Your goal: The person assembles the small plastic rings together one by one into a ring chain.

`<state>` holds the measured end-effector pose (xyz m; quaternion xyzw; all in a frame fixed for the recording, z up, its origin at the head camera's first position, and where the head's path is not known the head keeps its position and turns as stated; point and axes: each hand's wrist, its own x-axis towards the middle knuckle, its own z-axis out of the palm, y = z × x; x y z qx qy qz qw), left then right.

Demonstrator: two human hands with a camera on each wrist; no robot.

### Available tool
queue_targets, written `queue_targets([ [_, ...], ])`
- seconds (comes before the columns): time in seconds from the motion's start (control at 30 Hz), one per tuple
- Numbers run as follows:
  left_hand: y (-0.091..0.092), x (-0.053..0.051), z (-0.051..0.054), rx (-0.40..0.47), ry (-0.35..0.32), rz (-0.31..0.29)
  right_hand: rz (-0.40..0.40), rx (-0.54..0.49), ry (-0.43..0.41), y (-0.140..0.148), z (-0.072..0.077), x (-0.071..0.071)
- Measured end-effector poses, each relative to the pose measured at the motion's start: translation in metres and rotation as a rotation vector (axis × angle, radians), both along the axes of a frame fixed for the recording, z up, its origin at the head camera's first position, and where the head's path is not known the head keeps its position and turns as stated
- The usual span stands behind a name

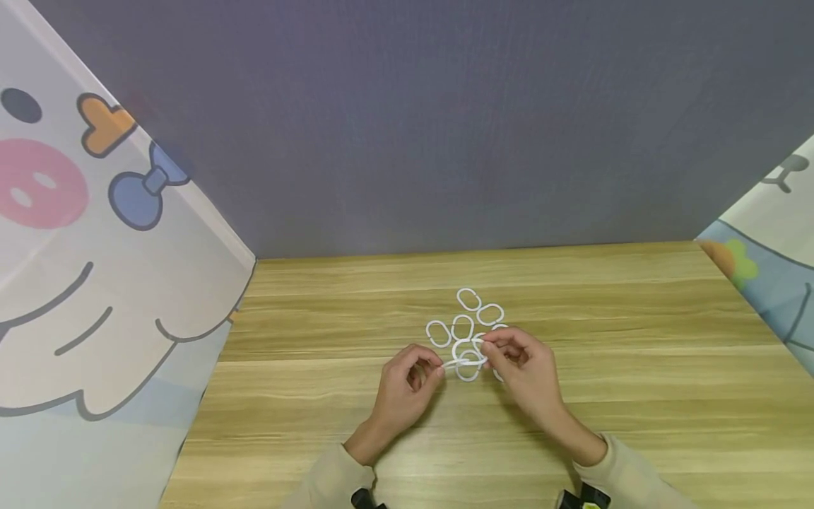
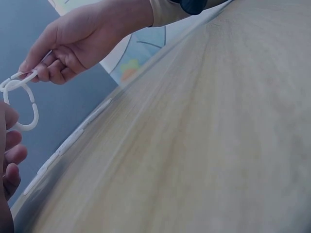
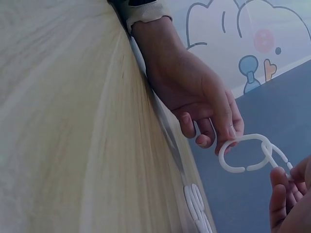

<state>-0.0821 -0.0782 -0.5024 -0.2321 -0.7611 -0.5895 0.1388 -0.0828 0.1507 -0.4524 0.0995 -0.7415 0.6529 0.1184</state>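
Observation:
My left hand point(image 1: 405, 385) pinches a white C-shaped ring point(image 3: 222, 158) between thumb and fingertips, a small gap showing in its lower side. My right hand point(image 1: 528, 371) pinches another white ring point(image 3: 280, 153), which also has a gap. These two rings pass through each other, raised off the table in both wrist views. Under and beyond the hands in the head view, several similar white rings lie loosely grouped on the wood, including one at the left point(image 1: 427, 332) and one farthest back point(image 1: 458, 298). The right fingers partly cover some of them.
The wood-grained table point(image 1: 305, 410) meets a grey upright panel point(image 1: 445, 141) at its back edge. Cartoon-printed panels stand at the left point(image 1: 127, 318) and at the right point(image 1: 779, 261).

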Motion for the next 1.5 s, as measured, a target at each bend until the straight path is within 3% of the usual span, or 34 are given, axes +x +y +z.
queue_targets([
  [0.17, 0.0, 0.0, 0.0, -0.01, 0.023, -0.014, 0.035, -0.035, 0.039, -0.002, 0.001, 0.002],
  [0.53, 0.0, 0.002, 0.001, 0.02, -0.012, -0.051, 0.075, -0.033, 0.05, -0.004, -0.001, 0.005],
  [0.73, 0.001, 0.0, -0.001, 0.074, 0.063, -0.07, 0.093, -0.02, 0.052, -0.006, -0.002, 0.006],
  [0.87, 0.0, -0.002, -0.003, 0.096, 0.1, -0.053, 0.106, -0.003, 0.058, -0.007, -0.003, 0.007],
  [1.2, 0.0, 0.0, 0.0, 0.119, 0.055, 0.005, 0.193, 0.008, 0.039, -0.008, -0.009, 0.008],
  [1.5, 0.002, -0.001, -0.001, 0.13, 0.021, 0.066, 0.208, 0.037, 0.01, -0.005, -0.012, 0.004],
])
